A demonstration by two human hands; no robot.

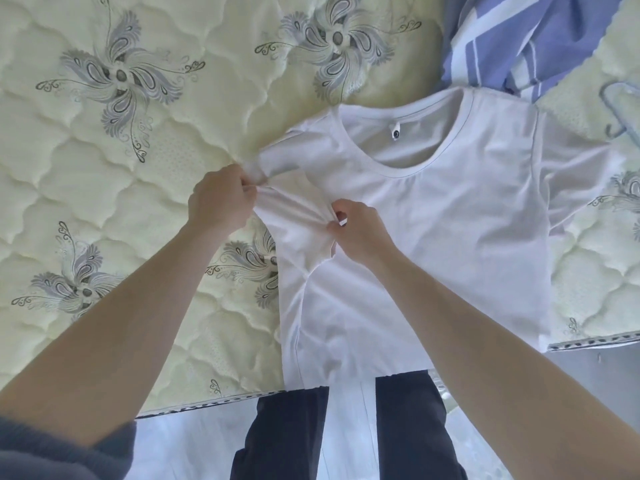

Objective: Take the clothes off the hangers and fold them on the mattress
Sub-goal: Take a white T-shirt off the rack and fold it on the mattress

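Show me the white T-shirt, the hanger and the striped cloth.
white T-shirt [450, 220], head view, chest panel.
hanger [604, 95], head view, bent left end.
striped cloth [554, 22], head view, blue stripe.

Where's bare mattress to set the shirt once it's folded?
Bare mattress left of the shirt, out to the near edge, plus a strip beyond its collar. Crowded far right: striped cloth and hanger.

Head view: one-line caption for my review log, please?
Left hand and right hand pinch fabric at one sleeve of the white T-shirt spread on the quilted mattress.
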